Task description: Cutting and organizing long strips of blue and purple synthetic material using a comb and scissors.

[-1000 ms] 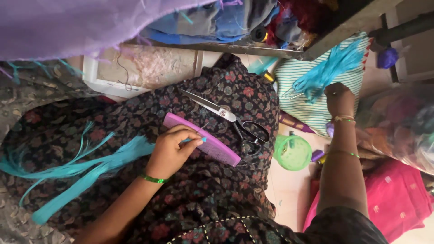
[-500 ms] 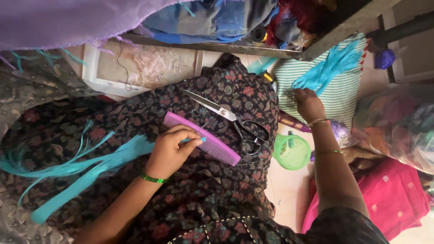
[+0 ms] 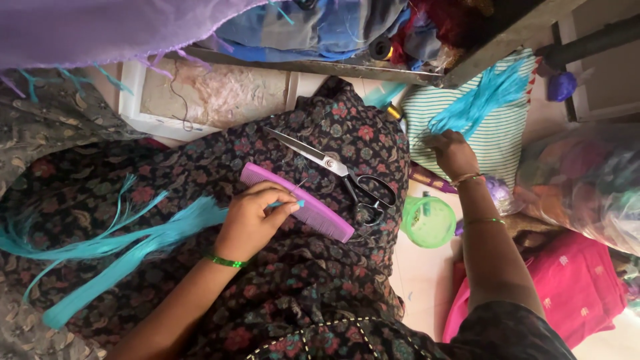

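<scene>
My left hand (image 3: pixel 257 217) rests on dark floral fabric (image 3: pixel 200 160) over my lap. Its fingers pinch the end of a long bundle of turquoise threads (image 3: pixel 133 243) that trails off to the left. The fingertips lie against a purple comb (image 3: pixel 320 217). Just beyond the comb lie steel scissors (image 3: pixel 337 167) with black handles, blades pointing left. My right hand (image 3: pixel 453 152) reaches out to a green-striped cloth (image 3: pixel 507 137) and closes on the base of a second turquoise thread tuft (image 3: pixel 483 100).
A round green lid (image 3: pixel 428 221) sits on the floor beside the scissors' handles. Pink cloth (image 3: pixel 573 283) lies at lower right, a plastic bag of fabric (image 3: pixel 587 180) at right. Lilac cloth (image 3: pixel 100 27) hangs at top left, piled clothes (image 3: pixel 320 27) at the top.
My right hand has slid left across the striped cloth to the base of the turquoise tuft. My left hand has stayed on the comb.
</scene>
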